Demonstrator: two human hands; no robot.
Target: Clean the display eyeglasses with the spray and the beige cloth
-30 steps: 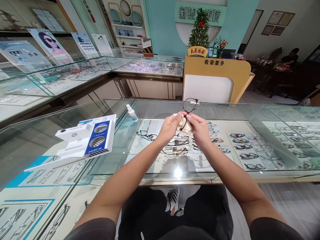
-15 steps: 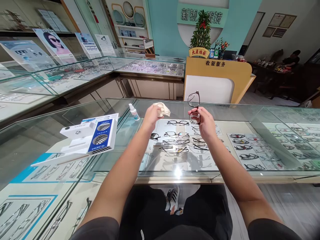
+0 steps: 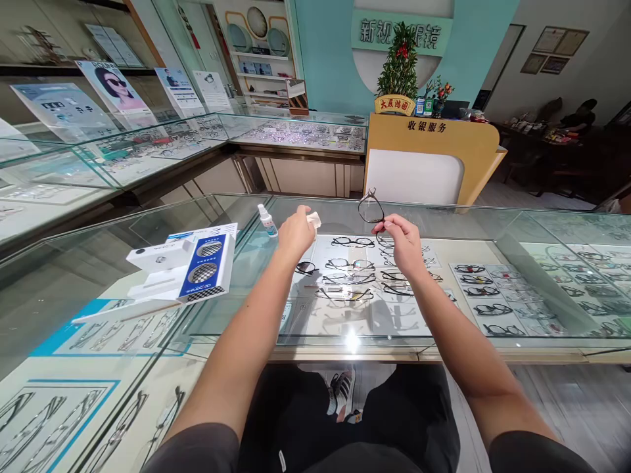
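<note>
My right hand (image 3: 404, 242) pinches a pair of dark-framed glasses (image 3: 372, 211) by one end and holds them up above the glass counter (image 3: 444, 217). A bunched pale cleaning cloth (image 3: 313, 219) sticks out of my closed left hand (image 3: 294, 233), a short way left of the glasses. Just left of that hand a small white spray bottle (image 3: 267, 221) with a blue label stands on the counter. Rows of spectacle frames (image 3: 351, 264) lie on trays inside the case below both hands.
A white and blue display stand (image 3: 185, 265) sits on the counter at the left. More glass showcases (image 3: 148, 148) run along the left and back. A yellow cashier desk (image 3: 434, 157) with a small potted tree (image 3: 396, 62) stands beyond.
My hands have come apart: the left took the cloth off the lens and moved left, toward the spray bottle. The right keeps the glasses, now tilted to the left.
</note>
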